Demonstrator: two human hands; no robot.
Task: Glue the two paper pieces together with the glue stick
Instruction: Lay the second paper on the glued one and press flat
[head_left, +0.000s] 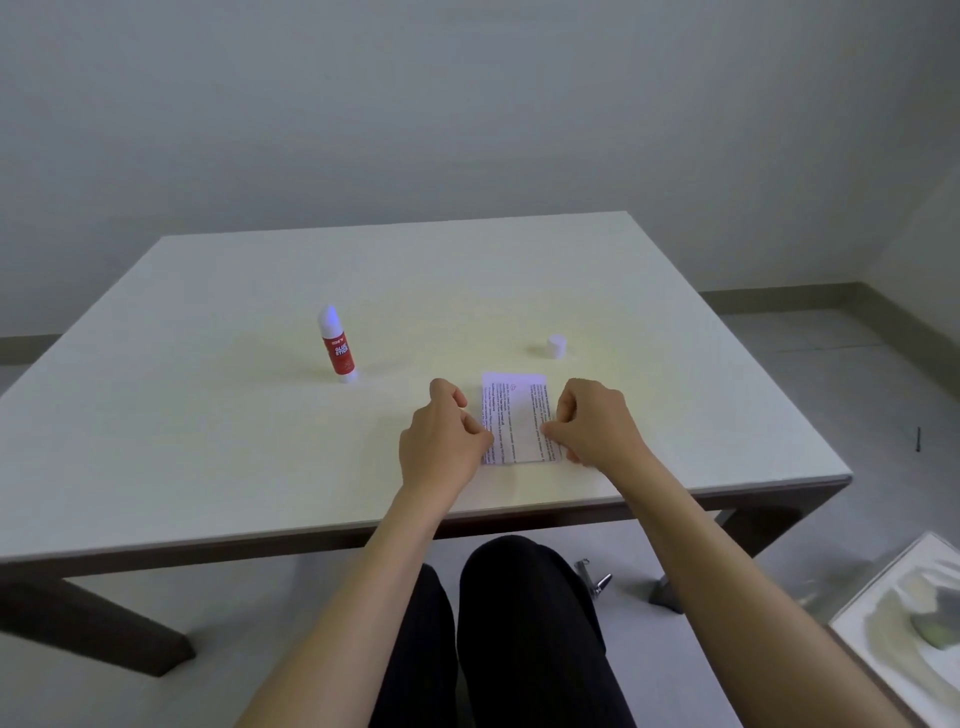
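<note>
My left hand (441, 441) and right hand (592, 426) pinch the side edges of the paper (514, 421) lying on the table (260, 441) between my fingers. If one side slips, the pieces may dry crooked. The glue stick (337, 345) stands open, far left.

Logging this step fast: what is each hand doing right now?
Left hand: fingers curled, pinching the left edge of the paper.
Right hand: fingers curled, pinching the paper's right edge.
</note>
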